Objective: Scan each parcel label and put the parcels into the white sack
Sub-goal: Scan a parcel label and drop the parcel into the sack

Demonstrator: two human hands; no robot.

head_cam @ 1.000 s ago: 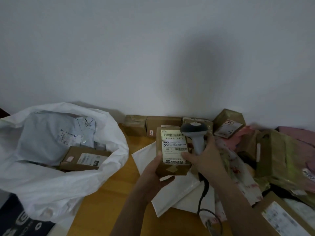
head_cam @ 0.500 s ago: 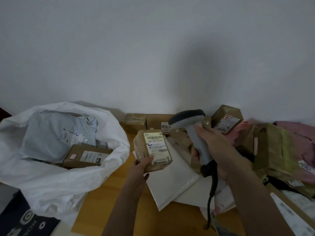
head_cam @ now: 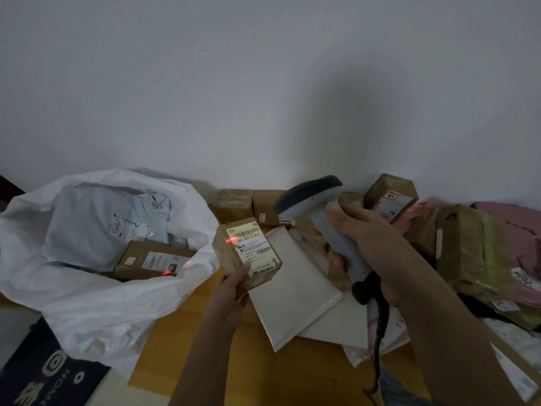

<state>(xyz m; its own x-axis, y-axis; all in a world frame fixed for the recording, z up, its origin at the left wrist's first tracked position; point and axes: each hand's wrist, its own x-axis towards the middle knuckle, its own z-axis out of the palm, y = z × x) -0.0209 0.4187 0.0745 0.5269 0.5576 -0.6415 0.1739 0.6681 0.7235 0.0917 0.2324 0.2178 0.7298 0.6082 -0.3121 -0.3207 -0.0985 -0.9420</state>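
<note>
My left hand [head_cam: 229,297] grips a small brown parcel [head_cam: 247,253] from below, its white label facing up. A red scan line falls on the label's left edge. My right hand [head_cam: 371,247] holds the grey barcode scanner [head_cam: 314,203] by its handle, its head aimed left at the parcel, a short gap between them. The white sack [head_cam: 96,291] lies open at the left. Inside it are a grey mailer bag [head_cam: 102,224] and a brown box [head_cam: 152,259], which also shows red laser spots.
White padded envelopes [head_cam: 295,294] lie on the wooden table [head_cam: 190,353] under my hands. Brown boxes [head_cam: 251,203] line the wall. A pile of brown and pink parcels [head_cam: 474,247] fills the right side. A dark printed bag [head_cam: 49,379] sits at lower left.
My left hand has carried the parcel left toward the sack. My right hand has lifted the scanner and pulled it right, head now aimed left, and a red laser line has come on.
</note>
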